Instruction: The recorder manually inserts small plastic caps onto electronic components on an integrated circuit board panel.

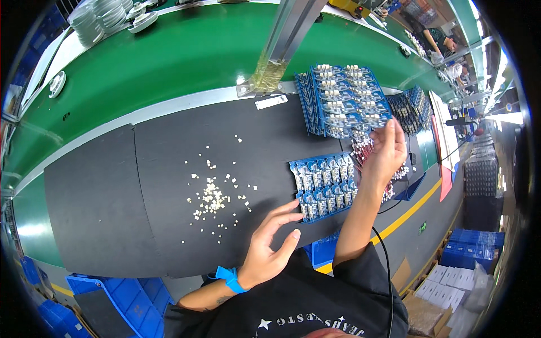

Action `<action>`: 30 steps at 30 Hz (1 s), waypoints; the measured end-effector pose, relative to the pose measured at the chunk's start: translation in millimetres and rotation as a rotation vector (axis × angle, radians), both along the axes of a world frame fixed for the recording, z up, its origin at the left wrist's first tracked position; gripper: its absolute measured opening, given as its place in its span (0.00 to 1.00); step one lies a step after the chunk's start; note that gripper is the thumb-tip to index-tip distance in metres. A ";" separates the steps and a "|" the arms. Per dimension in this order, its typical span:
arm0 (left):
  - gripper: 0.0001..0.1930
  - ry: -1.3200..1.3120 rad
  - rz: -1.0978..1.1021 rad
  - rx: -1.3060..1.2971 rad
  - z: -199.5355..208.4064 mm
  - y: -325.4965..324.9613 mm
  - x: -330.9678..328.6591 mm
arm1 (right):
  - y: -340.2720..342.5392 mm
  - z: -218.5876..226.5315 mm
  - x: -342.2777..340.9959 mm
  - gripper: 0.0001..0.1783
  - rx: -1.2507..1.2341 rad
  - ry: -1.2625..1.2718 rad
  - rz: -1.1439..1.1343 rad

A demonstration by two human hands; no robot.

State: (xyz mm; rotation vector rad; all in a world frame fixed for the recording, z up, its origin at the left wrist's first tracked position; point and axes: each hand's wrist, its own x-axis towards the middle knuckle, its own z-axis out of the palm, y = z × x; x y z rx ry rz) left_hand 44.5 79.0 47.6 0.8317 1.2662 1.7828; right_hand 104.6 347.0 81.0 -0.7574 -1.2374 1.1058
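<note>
By the stack [344, 96]: right hand [386, 151], grip unclear
At panel [324, 187]: left hand [269, 248], loose
Wires [362, 151]: likely picking step; next wants precision

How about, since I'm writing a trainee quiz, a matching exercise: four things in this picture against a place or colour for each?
1. Left hand
2. Wristband
3. Right hand
4. Small pale pieces

A. bright blue
B. scattered over the black mat
C. by the lower right corner of the farther blue boards
D. at the left edge of the nearer blue boards

Pairs: 1-D; 2-A; 3-C; 4-B
</note>
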 end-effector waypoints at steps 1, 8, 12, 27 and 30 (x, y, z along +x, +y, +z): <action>0.18 0.081 0.062 0.000 6.0 -2.6 -4.7 | -8.1 13.9 -3.6 0.13 0.021 0.000 -0.012; 0.36 0.663 0.377 -0.140 57.0 -35.9 -71.9 | -61.4 73.4 -0.9 0.07 0.467 -0.335 0.640; 0.33 0.207 -0.285 -0.322 65.3 -37.7 -83.5 | -92.2 82.0 -56.0 0.16 0.954 -0.681 1.248; 0.20 -0.432 0.572 0.033 -5.8 -81.5 -40.2 | -187.6 -28.9 -37.5 0.09 -0.429 -0.542 0.931; 0.18 -0.083 0.675 -0.123 -14.4 -89.8 -30.9 | -193.8 -32.1 -42.9 0.10 -0.546 -0.541 0.956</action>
